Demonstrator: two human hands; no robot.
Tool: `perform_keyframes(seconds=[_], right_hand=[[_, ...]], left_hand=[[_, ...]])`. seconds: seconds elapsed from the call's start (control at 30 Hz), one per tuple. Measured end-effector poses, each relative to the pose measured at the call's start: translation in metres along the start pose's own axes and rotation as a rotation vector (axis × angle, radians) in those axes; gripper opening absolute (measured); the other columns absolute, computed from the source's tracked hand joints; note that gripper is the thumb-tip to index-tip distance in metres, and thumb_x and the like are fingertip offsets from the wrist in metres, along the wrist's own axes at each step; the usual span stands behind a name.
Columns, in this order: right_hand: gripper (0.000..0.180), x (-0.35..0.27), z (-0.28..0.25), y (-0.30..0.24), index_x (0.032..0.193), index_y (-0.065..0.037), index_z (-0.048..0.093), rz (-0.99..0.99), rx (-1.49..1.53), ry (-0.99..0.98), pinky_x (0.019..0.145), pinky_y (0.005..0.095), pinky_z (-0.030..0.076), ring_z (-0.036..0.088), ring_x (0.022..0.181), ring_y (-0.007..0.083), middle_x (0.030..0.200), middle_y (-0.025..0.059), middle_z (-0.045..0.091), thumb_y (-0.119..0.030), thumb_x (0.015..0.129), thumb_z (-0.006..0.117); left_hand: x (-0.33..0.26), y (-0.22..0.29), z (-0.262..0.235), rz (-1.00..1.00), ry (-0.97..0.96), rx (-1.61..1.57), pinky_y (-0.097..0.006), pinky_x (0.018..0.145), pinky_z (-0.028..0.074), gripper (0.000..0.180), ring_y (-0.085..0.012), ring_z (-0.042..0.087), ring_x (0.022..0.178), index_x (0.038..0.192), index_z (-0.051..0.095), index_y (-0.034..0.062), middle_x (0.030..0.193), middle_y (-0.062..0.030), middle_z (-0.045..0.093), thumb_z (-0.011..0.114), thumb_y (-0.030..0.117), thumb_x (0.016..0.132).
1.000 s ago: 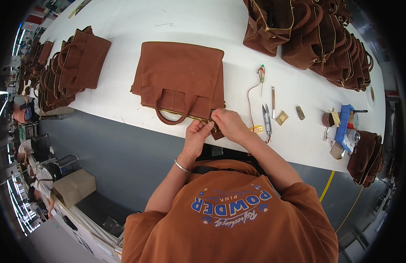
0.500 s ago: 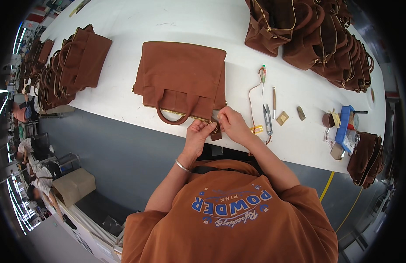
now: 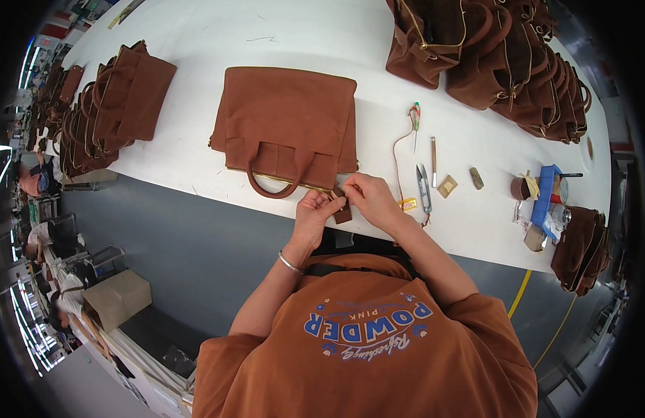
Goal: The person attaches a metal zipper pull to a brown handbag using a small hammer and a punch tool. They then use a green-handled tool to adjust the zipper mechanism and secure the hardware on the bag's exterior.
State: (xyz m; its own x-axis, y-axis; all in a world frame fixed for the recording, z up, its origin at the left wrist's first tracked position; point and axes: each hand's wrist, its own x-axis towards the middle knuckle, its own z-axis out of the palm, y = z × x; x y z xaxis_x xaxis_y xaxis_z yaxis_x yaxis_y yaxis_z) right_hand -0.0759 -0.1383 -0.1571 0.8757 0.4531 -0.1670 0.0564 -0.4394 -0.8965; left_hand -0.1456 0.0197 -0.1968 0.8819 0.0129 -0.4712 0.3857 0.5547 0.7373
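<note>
We see a brown handbag (image 3: 287, 125) lying flat on the white table (image 3: 197, 42), its handle toward the near edge. Both hands meet at its lower right corner — the left hand (image 3: 314, 214) and the right hand (image 3: 370, 200) pinch a small brown tag (image 3: 342, 211) there. Thread snips (image 3: 424, 189) lie just beside the right hand.

Stacked brown bags (image 3: 106, 104), thread snips (image 3: 424, 189), blue box (image 3: 546, 202).
</note>
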Motion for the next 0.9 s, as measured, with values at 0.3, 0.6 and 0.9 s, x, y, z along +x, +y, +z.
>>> perform_keyframes(seconds=[0.3, 0.6, 0.9], right_hand=[[0.013, 0.0072, 0.0068, 0.0035, 0.086, 0.000, 0.062, -0.082, -0.118, 0.017, 0.072, 0.0445, 0.049, 0.062, 0.081, 0.0384, 0.084, 0.0185, 0.065, -0.011, 0.090, 0.057], [0.013, 0.0086, 0.0080, 0.0019, 0.088, 0.000, 0.059, -0.092, -0.155, -0.028, 0.071, 0.0453, 0.049, 0.062, 0.080, 0.0391, 0.085, 0.0187, 0.064, -0.011, 0.092, 0.053], [0.010, 0.0096, 0.0096, 0.0050, 0.091, -0.001, 0.053, -0.148, -0.279, -0.068, 0.071, 0.0473, 0.048, 0.061, 0.080, 0.0407, 0.087, 0.0201, 0.062, -0.010, 0.093, 0.048]], left_hand=[[0.0009, 0.0002, -0.0029, -0.012, -0.014, -0.010, -0.020, 0.076, 0.049, 0.019, -0.0058, 0.060, 0.080, 0.102, 0.060, 0.0049, 0.089, 0.0003, 0.064, 0.067, -0.003, 0.086], [0.0013, 0.0008, -0.0032, -0.021, -0.024, -0.008, -0.020, 0.077, 0.048, 0.019, -0.0062, 0.061, 0.082, 0.103, 0.060, 0.0051, 0.090, 0.0002, 0.064, 0.068, -0.002, 0.087], [0.0011, 0.0054, 0.0020, -0.020, -0.012, 0.010, -0.022, 0.079, 0.050, 0.020, -0.0074, 0.061, 0.082, 0.106, 0.060, 0.0032, 0.090, -0.0016, 0.066, 0.067, -0.002, 0.087]])
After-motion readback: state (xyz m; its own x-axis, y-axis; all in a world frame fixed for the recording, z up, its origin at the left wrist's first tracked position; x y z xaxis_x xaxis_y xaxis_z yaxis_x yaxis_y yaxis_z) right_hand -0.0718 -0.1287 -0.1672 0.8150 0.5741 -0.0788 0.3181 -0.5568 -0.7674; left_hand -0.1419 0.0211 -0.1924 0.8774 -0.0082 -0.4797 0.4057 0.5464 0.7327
